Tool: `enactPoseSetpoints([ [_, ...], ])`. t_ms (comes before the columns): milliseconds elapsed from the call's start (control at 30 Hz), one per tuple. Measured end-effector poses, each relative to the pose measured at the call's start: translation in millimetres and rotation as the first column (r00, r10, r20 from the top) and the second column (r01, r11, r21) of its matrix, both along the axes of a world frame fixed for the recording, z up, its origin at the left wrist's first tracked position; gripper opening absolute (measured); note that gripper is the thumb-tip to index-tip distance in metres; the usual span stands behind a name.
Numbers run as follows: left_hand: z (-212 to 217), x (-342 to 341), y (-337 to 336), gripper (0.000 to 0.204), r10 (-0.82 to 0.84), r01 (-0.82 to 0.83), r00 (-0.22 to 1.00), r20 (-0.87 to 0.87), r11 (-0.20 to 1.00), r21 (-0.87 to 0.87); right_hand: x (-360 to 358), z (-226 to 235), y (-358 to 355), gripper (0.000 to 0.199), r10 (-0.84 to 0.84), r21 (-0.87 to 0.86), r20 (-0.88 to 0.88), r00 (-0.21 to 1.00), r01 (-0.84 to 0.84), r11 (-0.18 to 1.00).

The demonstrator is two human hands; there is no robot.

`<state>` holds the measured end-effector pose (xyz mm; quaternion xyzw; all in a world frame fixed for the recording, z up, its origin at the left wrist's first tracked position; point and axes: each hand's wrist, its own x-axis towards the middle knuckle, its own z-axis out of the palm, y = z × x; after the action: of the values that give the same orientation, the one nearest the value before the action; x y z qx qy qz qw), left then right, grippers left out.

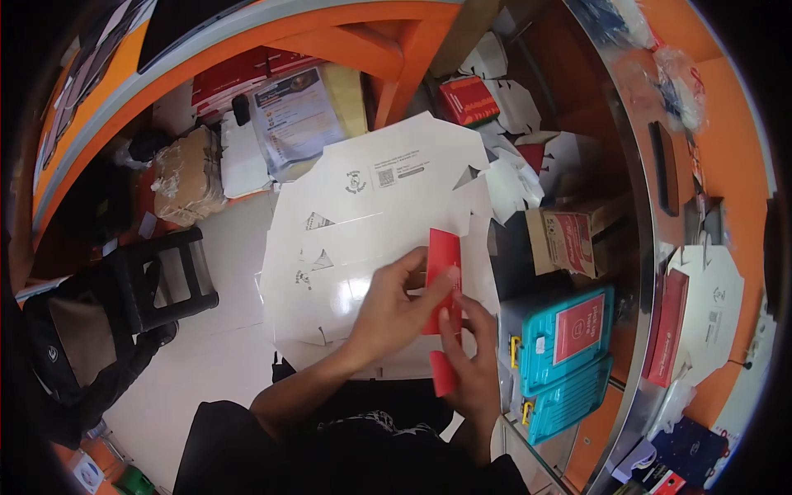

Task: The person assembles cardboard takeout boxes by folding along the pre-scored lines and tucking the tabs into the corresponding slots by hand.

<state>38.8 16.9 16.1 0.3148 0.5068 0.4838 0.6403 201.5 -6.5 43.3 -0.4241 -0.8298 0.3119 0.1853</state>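
A long red paper or card strip [444,247] stands nearly upright between my two hands, over the right part of a white cardboard sheet. My left hand [388,307] pinches it, with the thumb across its front and the fingers behind. My right hand [473,355] has its thumb and fingertips closed on the lower part of the strip. A second bit of red [443,374] shows below, by the right palm; I cannot tell whether it belongs to the same strip. Beneath lies the white die-cut cardboard sheet [388,186], printed, with slots and small triangular flaps, covering my lap.
Teal lidded boxes [569,338] with yellow latches stand at my right, beside an open brown carton [569,239]. Far left are a black stool [165,276] and a black bag [70,342]. Orange shelving [330,41] arches ahead, with plastic-wrapped brown packs [188,175] under it.
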Motion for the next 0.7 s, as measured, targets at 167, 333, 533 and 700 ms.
enactPoseSetpoints([
  [167,-14.7,-11.2,2.5,0.028,0.099,-0.035,0.91,0.402,0.986,-0.163,25.9,-3.6,-5.4,0.068,-0.046,-0.142,-0.285,0.958,0.006,0.99],
  [333,-11.9,-7.8,-0.1,0.028,0.146,-0.046,0.829,0.539,0.98,-0.195,35.3,-14.0,-3.8,0.063,-0.061,-0.07,-0.277,0.959,0.043,0.997],
  [533,-4.9,19.3,-12.3,0.028,0.141,-0.071,0.912,0.386,0.98,-0.188,11.5,-23.2,4.9,0.069,-0.124,0.034,0.035,0.992,0.123,0.992],
  [700,-4.8,29.0,-15.5,0.027,0.123,-0.102,0.935,0.333,0.992,-0.079,13.2,-31.4,5.4,0.068,-0.163,0.005,0.077,0.984,0.163,0.987],
])
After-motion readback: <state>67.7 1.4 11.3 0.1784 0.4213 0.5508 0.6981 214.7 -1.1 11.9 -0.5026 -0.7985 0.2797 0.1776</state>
